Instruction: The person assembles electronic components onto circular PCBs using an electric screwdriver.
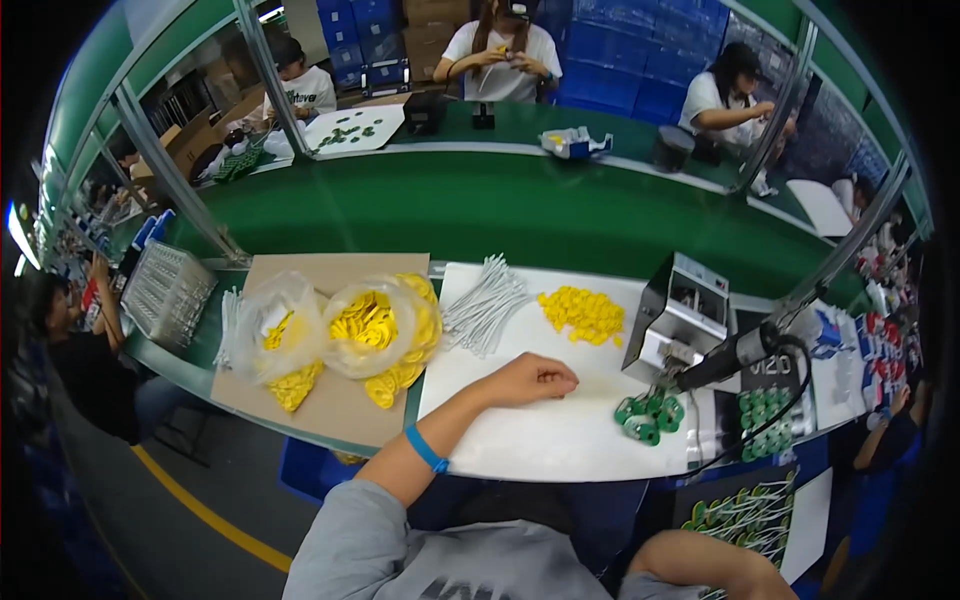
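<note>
My left hand point(538, 380) rests over the white work sheet point(520, 440), its fingers curled closed; whatever they may hold is hidden. Beyond it lies a loose heap of small yellow pieces point(582, 315). A bundle of white cables point(487, 308) is spread to the left of that heap. To the right of the hand, a cluster of round green parts point(648, 415) sits below a metal bench device point(682, 310). My right forearm point(715, 562) crosses the lower right edge, and the hand itself is out of sight.
Two clear bags point(275, 330) of yellow discs stand on cardboard point(340, 265) at left. A black cylindrical tool point(735, 355) with a cable juts over the bench. Lower right, a tray holds green parts with white leads point(745, 515). Co-workers sit across the green belt point(480, 205).
</note>
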{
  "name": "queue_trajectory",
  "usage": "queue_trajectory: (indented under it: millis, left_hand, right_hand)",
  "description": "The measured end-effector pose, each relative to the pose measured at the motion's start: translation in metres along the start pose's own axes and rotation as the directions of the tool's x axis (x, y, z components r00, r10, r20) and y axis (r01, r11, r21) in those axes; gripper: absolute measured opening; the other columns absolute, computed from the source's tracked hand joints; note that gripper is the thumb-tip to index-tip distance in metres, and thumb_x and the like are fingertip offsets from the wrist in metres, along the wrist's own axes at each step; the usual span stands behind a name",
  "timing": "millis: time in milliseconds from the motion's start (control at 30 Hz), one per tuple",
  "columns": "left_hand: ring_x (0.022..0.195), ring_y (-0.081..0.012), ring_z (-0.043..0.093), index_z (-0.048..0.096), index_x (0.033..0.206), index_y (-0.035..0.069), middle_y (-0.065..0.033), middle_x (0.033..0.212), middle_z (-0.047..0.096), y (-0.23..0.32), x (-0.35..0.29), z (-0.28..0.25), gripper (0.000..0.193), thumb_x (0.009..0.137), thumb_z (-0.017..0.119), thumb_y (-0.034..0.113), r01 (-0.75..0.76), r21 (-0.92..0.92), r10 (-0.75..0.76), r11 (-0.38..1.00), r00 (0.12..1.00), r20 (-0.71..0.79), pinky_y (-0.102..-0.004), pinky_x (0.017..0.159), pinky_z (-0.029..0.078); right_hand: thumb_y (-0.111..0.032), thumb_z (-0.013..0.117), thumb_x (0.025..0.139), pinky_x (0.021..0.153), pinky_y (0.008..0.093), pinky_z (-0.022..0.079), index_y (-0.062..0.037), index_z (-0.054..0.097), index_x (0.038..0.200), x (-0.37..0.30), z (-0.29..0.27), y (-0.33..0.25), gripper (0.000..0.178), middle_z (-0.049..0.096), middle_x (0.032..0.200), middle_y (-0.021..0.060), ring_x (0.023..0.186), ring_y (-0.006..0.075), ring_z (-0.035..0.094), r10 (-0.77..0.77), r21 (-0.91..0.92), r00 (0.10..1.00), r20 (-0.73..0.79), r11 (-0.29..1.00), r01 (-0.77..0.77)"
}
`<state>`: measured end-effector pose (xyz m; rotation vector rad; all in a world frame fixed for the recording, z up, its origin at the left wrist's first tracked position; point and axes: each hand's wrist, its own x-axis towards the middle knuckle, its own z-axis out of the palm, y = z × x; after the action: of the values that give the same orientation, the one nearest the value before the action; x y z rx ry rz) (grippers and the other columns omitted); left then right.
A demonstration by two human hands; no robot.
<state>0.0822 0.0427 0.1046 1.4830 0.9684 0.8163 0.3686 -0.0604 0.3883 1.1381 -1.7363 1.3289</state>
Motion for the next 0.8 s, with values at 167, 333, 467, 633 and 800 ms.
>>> queue_trajectory:
  millis: [167, 333, 467, 633, 800]
  left_hand:
    - [0.072, -0.0092, 0.059, 0.074, 0.108, 0.003, -0.0054, 0.083, 0.072, 0.018, -0.026, -0.007, 0.025, 0.095, 0.071, 0.024, -0.036, 0.175, 0.047, 0.984, 0.997, -0.056, -0.0264, 0.070, 0.050]
    - [0.071, -0.0286, 0.066, 0.073, 0.099, 0.005, -0.0159, 0.084, 0.071, 0.062, -0.052, -0.014, 0.026, 0.092, 0.071, 0.030, -0.091, 0.466, 0.085, 0.880, 0.996, 0.033, -0.0395, 0.070, 0.052]
    - [0.083, -0.0338, 0.071, 0.073, 0.106, 0.004, -0.0181, 0.094, 0.074, 0.115, -0.126, -0.043, 0.032, 0.094, 0.067, 0.034, -0.055, 0.439, -0.007, 0.897, 0.991, 0.137, -0.0408, 0.078, 0.055]
    - [0.089, -0.0154, 0.071, 0.071, 0.104, -0.001, -0.0105, 0.096, 0.075, 0.126, -0.219, -0.119, 0.015, 0.095, 0.067, 0.011, -0.285, -0.036, 0.232, 0.958, 0.843, -0.484, -0.0323, 0.081, 0.057]
    - [0.092, -0.0324, 0.069, 0.071, 0.103, 0.000, -0.0164, 0.097, 0.072, 0.112, -0.256, -0.162, 0.021, 0.085, 0.070, 0.010, 0.458, 0.457, 0.225, 0.763, 0.475, -0.851, -0.0387, 0.086, 0.056]
  right_hand:
    - [-0.022, 0.066, 0.092, 0.067, 0.0332, 0.054, 0.0000, 0.073, 0.084, -0.066, -0.037, 0.100, 0.025, 0.075, 0.088, 0.0090, 0.077, 0.0205, 0.071, 0.620, -0.209, 0.395, -0.678, 0.352, -0.912]
    - [-0.013, 0.064, 0.091, 0.094, 0.0435, 0.051, 0.0039, 0.065, 0.119, -0.153, -0.054, 0.212, 0.032, 0.065, 0.127, 0.0182, 0.109, 0.0364, 0.062, 0.419, -0.480, 0.345, -0.840, -0.277, -0.832]
    - [-0.010, 0.063, 0.090, 0.099, 0.0456, 0.049, 0.0023, 0.065, 0.120, -0.158, -0.033, 0.242, 0.032, 0.062, 0.130, 0.0195, 0.117, 0.0382, 0.057, 0.451, -0.575, 0.406, -0.795, -0.347, -0.741]
    - [-0.005, 0.063, 0.090, 0.104, 0.0444, 0.045, 0.0038, 0.065, 0.119, -0.149, -0.020, 0.258, 0.030, 0.063, 0.127, 0.0210, 0.118, 0.0394, 0.056, 0.386, -0.501, 0.405, -0.829, -0.188, -0.845]
    - [-0.004, 0.065, 0.089, 0.100, 0.0442, 0.047, 0.0003, 0.065, 0.120, -0.155, -0.017, 0.255, 0.031, 0.064, 0.126, 0.0187, 0.114, 0.0381, 0.059, 0.384, -0.578, 0.474, -0.792, -0.219, -0.786]
